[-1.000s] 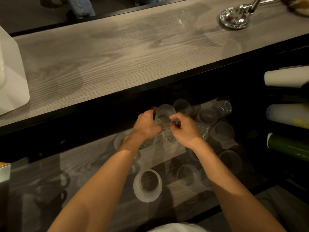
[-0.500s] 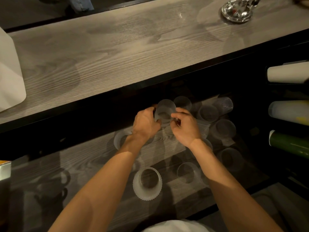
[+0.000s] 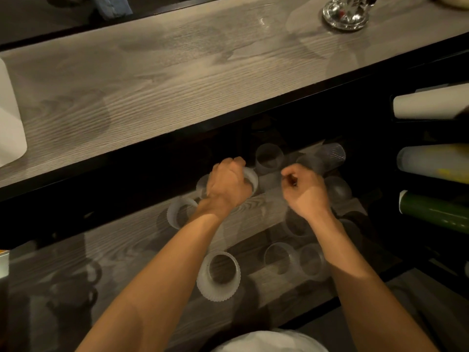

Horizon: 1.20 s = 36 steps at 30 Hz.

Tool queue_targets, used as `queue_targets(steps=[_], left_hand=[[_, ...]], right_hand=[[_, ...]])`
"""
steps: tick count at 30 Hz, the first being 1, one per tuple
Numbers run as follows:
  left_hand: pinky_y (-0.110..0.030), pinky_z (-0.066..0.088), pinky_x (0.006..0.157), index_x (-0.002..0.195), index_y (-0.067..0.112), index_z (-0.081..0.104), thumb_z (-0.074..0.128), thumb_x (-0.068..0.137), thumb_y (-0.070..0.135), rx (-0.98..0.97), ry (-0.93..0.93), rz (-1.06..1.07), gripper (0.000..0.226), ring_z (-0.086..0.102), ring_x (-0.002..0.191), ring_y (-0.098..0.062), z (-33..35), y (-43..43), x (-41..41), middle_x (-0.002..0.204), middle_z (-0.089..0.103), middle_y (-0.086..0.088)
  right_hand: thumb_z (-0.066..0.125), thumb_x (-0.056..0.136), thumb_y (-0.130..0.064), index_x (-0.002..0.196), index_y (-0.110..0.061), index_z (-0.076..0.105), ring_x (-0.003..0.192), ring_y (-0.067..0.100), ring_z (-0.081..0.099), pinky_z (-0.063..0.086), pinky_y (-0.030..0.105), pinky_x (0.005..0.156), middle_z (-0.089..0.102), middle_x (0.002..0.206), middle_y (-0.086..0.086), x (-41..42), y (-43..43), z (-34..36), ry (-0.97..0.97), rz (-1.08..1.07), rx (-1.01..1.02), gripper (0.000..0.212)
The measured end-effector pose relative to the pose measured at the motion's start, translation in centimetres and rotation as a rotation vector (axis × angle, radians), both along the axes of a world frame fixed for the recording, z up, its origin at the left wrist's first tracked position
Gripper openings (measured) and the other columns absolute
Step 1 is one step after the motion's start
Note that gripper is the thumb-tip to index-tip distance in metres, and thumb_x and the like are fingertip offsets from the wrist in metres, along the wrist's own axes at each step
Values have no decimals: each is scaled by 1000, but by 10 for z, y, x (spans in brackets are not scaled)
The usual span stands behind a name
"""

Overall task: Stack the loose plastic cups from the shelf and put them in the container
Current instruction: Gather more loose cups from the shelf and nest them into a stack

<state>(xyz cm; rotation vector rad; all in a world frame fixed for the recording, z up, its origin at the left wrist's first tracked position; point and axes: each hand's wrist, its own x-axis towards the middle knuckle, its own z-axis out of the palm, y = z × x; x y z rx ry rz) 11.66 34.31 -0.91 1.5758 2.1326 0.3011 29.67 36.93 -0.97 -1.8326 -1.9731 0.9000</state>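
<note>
Several frosted plastic cups stand loose on the lower wooden shelf (image 3: pixel 121 252) under the counter. My left hand (image 3: pixel 227 185) grips one frosted cup (image 3: pixel 251 177), held on its side just above the shelf. To its right, apart from that cup, my right hand (image 3: pixel 305 193) has its fingers curled with nothing visible in them. A ribbed cup (image 3: pixel 218 278) stands near the shelf's front, between my forearms. Other cups sit behind my hands (image 3: pixel 269 156), one lies on its side (image 3: pixel 332 153), and two stand under my right forearm (image 3: pixel 279 257).
The grey wooden counter (image 3: pixel 177 72) overhangs the shelf, with a glass dish (image 3: pixel 345 13) at its far right and a white object (image 3: pixel 10 123) at its left. Rolled white (image 3: pixel 431 105) and green (image 3: pixel 436 212) tubes lie at the right. Dark mugs (image 3: pixel 73 288) stand at the shelf's left.
Both hands held one cup together before. My right hand has now let go and moved right, while my left hand keeps the cup and has turned it sideways.
</note>
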Motion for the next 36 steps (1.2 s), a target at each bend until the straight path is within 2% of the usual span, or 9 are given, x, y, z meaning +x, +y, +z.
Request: queue_targets(steps=[2, 9, 13, 18, 22, 28, 32, 34, 36], left_hand=[[-41, 49, 104, 141, 17, 54, 72, 86, 21, 21, -42, -120, 58, 49, 130, -28, -1, 3, 11, 139, 56, -6], [-43, 41, 109, 147, 16, 43, 74, 86, 42, -37, 138, -354, 73, 40, 136, -27, -18, 7, 49, 145, 52, -6], [-42, 39, 103, 139, 17, 48, 73, 87, 43, 1, 286, -410, 64, 41, 128, -28, -20, 11, 58, 138, 55, -6], [-43, 36, 104, 138, 18, 50, 66, 92, 44, -56, 364, -461, 56, 38, 128, -31, -20, 12, 61, 138, 47, -10], [-44, 39, 106, 138, 18, 51, 67, 87, 50, -56, 271, -404, 62, 42, 130, -30, -17, 11, 56, 141, 46, -8], [-42, 50, 95, 128, 18, 56, 64, 79, 60, 109, 67, -228, 66, 55, 115, -26, 3, 13, 38, 124, 55, -3], [-42, 51, 95, 131, 20, 53, 67, 78, 57, 149, -55, -127, 66, 58, 113, -24, 9, 19, 34, 127, 57, -1], [-44, 51, 98, 136, 21, 50, 71, 79, 53, 144, -119, -94, 69, 57, 117, -25, 9, 21, 34, 131, 57, -3], [-44, 50, 102, 141, 22, 47, 74, 79, 48, 150, -139, -67, 72, 56, 121, -26, 5, 23, 33, 132, 58, -4]], right_hand=[[63, 92, -13, 117, -15, 68, 96, 30, 72, 57, 40, 90, 75, 101, 9, 12, 1, 1, -22, -25, -39, 25], [59, 97, -3, 139, -11, 56, 119, 25, 62, 51, 29, 96, 63, 133, 7, 15, -14, 2, -14, 144, -143, 43], [50, 103, -6, 138, -16, 55, 88, 15, 73, 57, 16, 63, 60, 133, -1, 18, -13, -3, 131, 87, -245, 37], [49, 104, -4, 135, -12, 57, 71, 11, 72, 56, 16, 61, 61, 127, 2, 23, -12, -4, 271, 3, -257, 34], [51, 103, -4, 123, -11, 64, 71, 9, 66, 47, 10, 55, 65, 115, 5, 32, -8, -5, 367, -145, -225, 25], [59, 99, -14, 118, -19, 66, 95, 21, 68, 51, 26, 78, 68, 110, 3, 34, -1, -9, 382, -227, -137, 21], [56, 103, -20, 123, -18, 62, 87, 13, 67, 48, 16, 65, 67, 110, 1, 25, 10, -3, 502, -267, -237, 20], [56, 104, -23, 127, -20, 61, 97, 11, 66, 51, 20, 71, 64, 115, -4, 21, 15, 1, 572, -292, -304, 23], [56, 104, -22, 137, -17, 59, 106, 10, 64, 56, 28, 87, 63, 116, -7, 16, 23, 1, 561, -286, -273, 34]])
